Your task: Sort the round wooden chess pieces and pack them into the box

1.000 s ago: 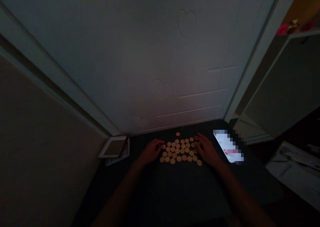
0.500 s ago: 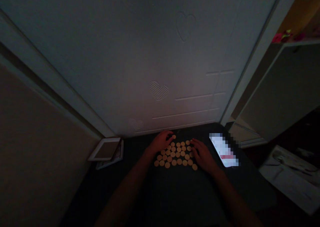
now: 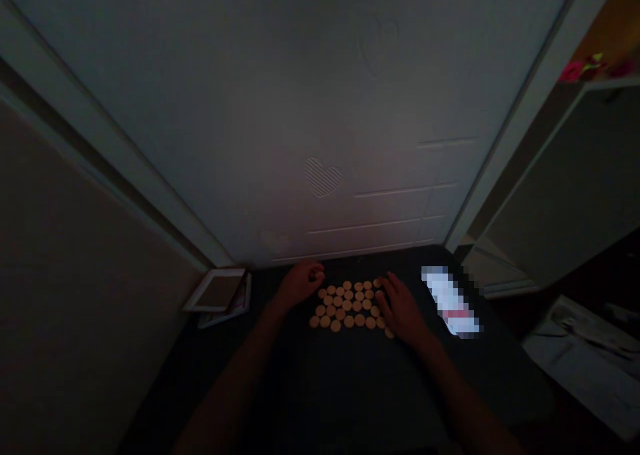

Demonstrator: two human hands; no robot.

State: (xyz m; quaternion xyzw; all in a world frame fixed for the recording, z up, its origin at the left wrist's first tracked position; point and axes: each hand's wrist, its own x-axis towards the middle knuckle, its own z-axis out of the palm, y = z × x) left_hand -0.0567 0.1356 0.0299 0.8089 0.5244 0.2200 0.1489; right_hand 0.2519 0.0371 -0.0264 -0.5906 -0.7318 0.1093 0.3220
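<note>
Small round, flat, tan discs (image 3: 348,301) lie in loose rows on the dark table; I cannot tell whether they are wood or metal. My left hand (image 3: 301,284) is at the upper left of the rows, its fingers curled in a pinch around one disc (image 3: 319,277), which is only partly visible. Over the right end of the rows rests my right hand (image 3: 401,307), fingers stretched out and slightly apart. Its fingertips are beside or on the end discs and partly hide some of them.
A lit phone (image 3: 450,301), partly blurred out, lies right of my right hand. Left on the dark tabletop (image 3: 320,388) is a stack of flat, framed or book-like items (image 3: 223,291). A pale panel with heart reliefs (image 3: 323,177) rises behind the table. White items (image 3: 585,361) lie lower right.
My left hand has moved left, away from the rows, and the disc that lay by its fingertips above them is gone from there. My right hand has shifted only slightly.
</note>
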